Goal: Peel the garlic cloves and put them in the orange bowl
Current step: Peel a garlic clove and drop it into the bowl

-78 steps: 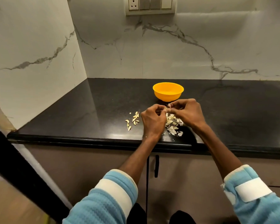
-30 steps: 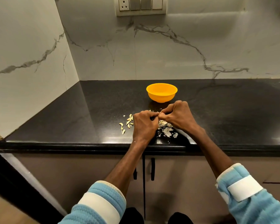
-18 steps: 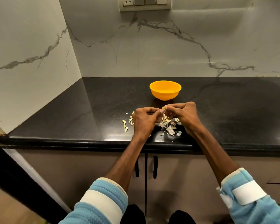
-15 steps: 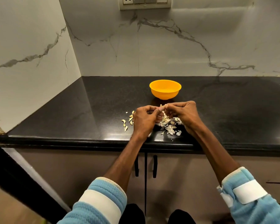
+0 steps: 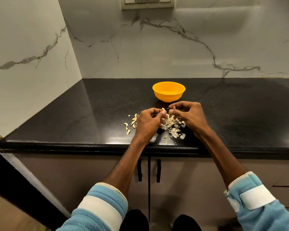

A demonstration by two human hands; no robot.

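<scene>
On the glossy black stone countertop, a loose heap of papery white skins lies near the front edge, partly hidden under both hands. A few pale, curved garlic pieces lie just left of the heap. The smooth, round orange bowl stands beyond them, toward the back wall. The left hand pinches a small pale garlic clove, whose visible end points up toward the bowl. The right hand is curled, thumb to forefinger; whether it holds a scrap cannot be told.

The switch panel is cropped at twelve o'clock; I cannot tell whether the right hand pinches anything, too small.
</scene>
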